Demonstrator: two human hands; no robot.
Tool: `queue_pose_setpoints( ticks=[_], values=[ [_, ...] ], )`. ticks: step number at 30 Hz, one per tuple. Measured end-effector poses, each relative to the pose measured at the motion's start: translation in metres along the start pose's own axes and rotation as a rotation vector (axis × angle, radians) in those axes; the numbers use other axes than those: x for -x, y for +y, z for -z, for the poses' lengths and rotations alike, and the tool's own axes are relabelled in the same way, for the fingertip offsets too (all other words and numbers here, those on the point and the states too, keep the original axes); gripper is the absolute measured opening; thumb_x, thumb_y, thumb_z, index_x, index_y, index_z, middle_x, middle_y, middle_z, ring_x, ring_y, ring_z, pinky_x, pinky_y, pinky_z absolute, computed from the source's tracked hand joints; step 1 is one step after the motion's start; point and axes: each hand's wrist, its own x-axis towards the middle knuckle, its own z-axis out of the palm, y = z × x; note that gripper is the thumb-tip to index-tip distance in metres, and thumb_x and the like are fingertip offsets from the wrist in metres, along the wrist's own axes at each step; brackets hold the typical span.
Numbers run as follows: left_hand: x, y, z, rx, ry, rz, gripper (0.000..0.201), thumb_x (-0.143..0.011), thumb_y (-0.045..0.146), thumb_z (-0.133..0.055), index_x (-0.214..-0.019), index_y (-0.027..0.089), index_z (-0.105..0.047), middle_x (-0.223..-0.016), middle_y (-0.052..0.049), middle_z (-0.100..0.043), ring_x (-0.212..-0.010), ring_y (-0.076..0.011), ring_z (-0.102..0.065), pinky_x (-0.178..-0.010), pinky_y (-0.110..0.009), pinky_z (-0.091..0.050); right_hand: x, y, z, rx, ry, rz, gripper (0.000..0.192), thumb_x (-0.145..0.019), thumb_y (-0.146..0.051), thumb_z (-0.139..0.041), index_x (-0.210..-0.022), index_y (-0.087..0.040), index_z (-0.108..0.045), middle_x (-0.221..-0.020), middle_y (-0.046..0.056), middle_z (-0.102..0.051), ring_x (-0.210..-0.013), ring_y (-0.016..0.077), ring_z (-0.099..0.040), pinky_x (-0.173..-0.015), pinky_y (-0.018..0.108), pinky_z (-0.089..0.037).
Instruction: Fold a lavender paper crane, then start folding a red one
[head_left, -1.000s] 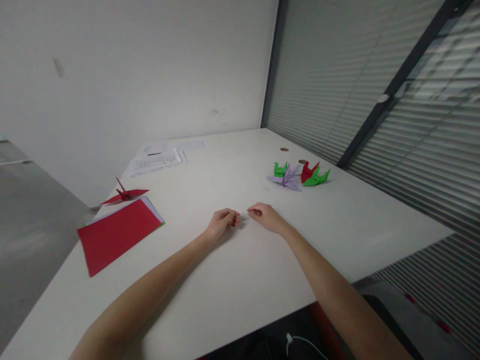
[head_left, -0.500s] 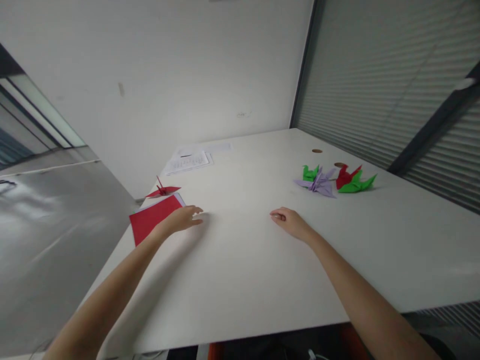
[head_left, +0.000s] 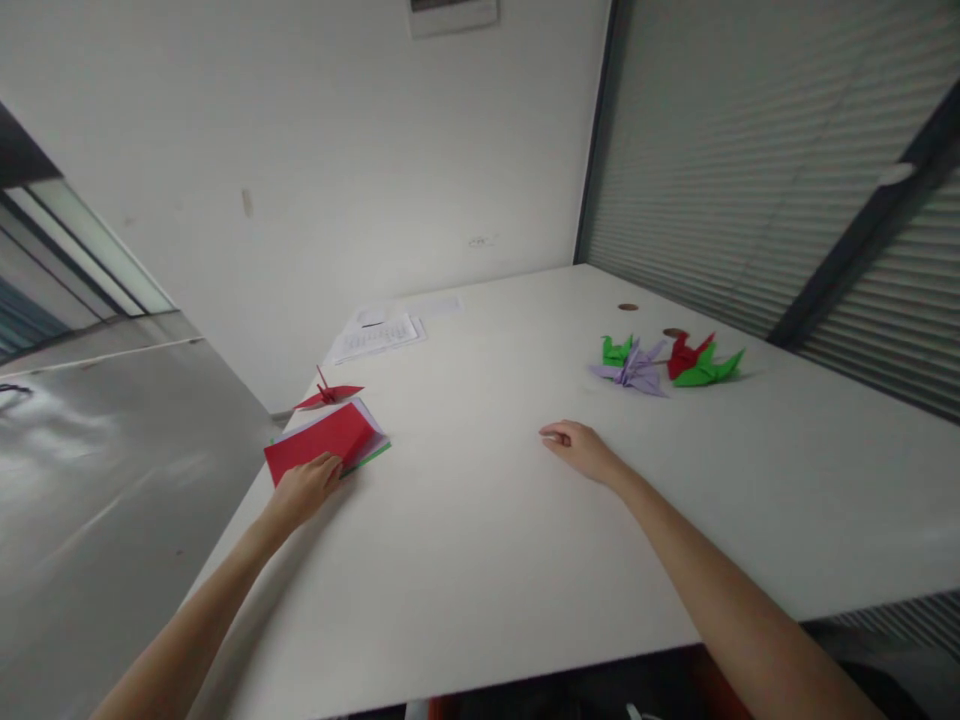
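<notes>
- Your left hand [head_left: 306, 490] is at 11 o'clock, its forearm slanting in from 7, palm down.
- Its fingers are bent over the near edge of the red sheet [head_left: 319, 435]; the thumb is hidden, so you cannot tell whether the hand is clamped on it.
- That sheet lies at 11 o'clock, bent at its 3 o'clock end, where the lilac sheet [head_left: 380, 437] and green sheet [head_left: 379, 453] show beneath.
- Your right hand [head_left: 589, 455] rests at 1 o'clock on the counter [head_left: 465, 540], forearm slanting in from 5, fingers loosely curled, a small gap between thumb and fingertips.
- Your two hands are well apart.
- The red crane [head_left: 330, 395] stands just past the sheets, at their 12 o'clock.
- Printed pages [head_left: 379, 338] lie farther out at 11.
- Beyond your right hand, at 1 o'clock, the lilac crane [head_left: 634, 373] sits before a green crane [head_left: 616, 352]; a second red crane [head_left: 686, 357] and another green one are just beside, at its 3.
- Blinds [head_left: 720, 180] line the 2 o'clock side.
</notes>
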Motion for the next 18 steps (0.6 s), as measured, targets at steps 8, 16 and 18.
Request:
queue_pose_setpoints(
  ticks=[8,16,18],
  values=[
    [-0.010,0.006,0.046,-0.067,0.113,0.315,0.034,-0.089,0.035,-0.044,-0.098,0.020,-0.073,-0.095,-0.013,-0.072,-0.078,-0.0293,-0.067,-0.063,-0.032,-0.046,0.000,-0.007,-0.001,0.040,-0.011,-0.003,0.025,-0.083,-0.033,-0.058,-0.096,-0.019,-0.075,-0.079,0.006,-0.070,-0.064,0.0151,-0.058,-0.064,0.027,-0.046],
    [-0.031,0.126,0.075,0.055,0.354,-0.080,0.027,-0.091,0.030,-0.046,-0.097,0.020,-0.070,-0.100,-0.008,-0.072,-0.081,-0.0219,-0.066,-0.066,-0.026,-0.043,-0.001,0.000,-0.005,-0.122,0.037,-0.026,0.030,-0.083,-0.026,-0.057,-0.109,-0.018,-0.070,-0.078,0.004,-0.065,-0.066,0.0141,-0.056,-0.067,0.028,-0.048],
    [-0.038,0.163,0.060,0.119,0.322,-0.242,0.027,-0.094,0.029,-0.045,-0.094,0.020,-0.070,-0.096,-0.009,-0.072,-0.078,-0.0201,-0.065,-0.064,-0.025,-0.041,0.000,0.000,-0.004,-0.191,0.082,-0.029,0.049,-0.080,-0.025,-0.060,-0.129,-0.020,-0.058,-0.083,0.002,-0.060,-0.063,0.0123,-0.052,-0.065,0.028,-0.049]
  ],
)
